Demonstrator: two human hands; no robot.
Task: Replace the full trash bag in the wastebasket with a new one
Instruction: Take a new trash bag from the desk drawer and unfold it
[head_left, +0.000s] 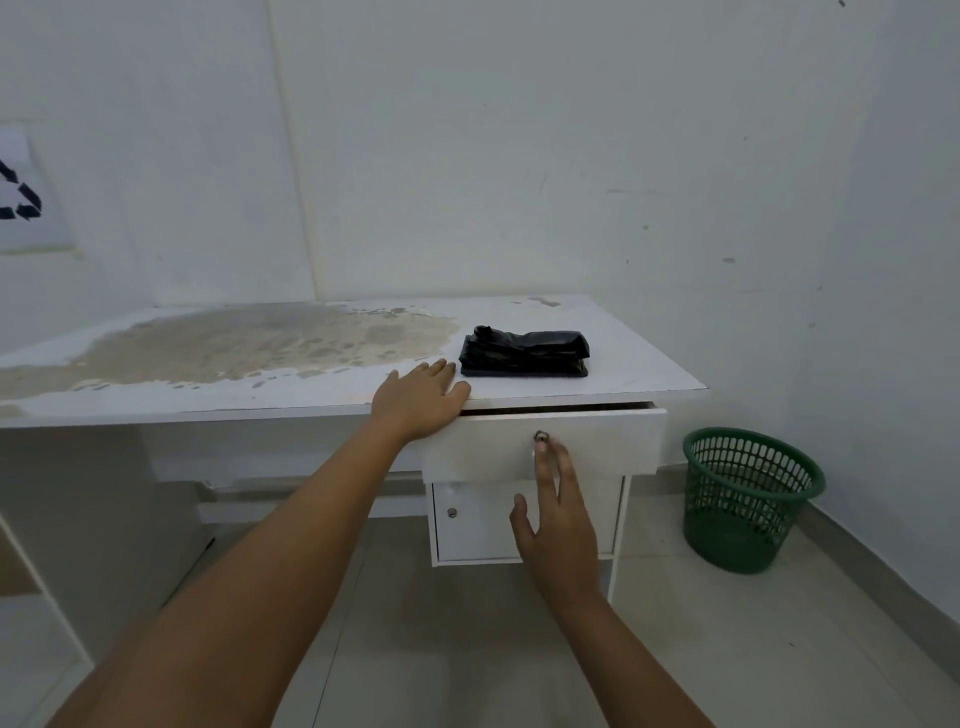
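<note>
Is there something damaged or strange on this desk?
Yes. The desk top has a large brownish patch on its left and middle, where the white surface looks worn or peeled. The drawer stands slightly open.

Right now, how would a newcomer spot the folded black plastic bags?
Find the worn white desk against the wall. On its right end, above the slightly open drawer, lies a flat folded stack of glossy black plastic bags. It is the only dark object on the desktop, just beyond the left hand.

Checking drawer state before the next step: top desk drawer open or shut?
Slightly open. The drawer front stands out from the desk, with a dark gap along its top edge.
</note>
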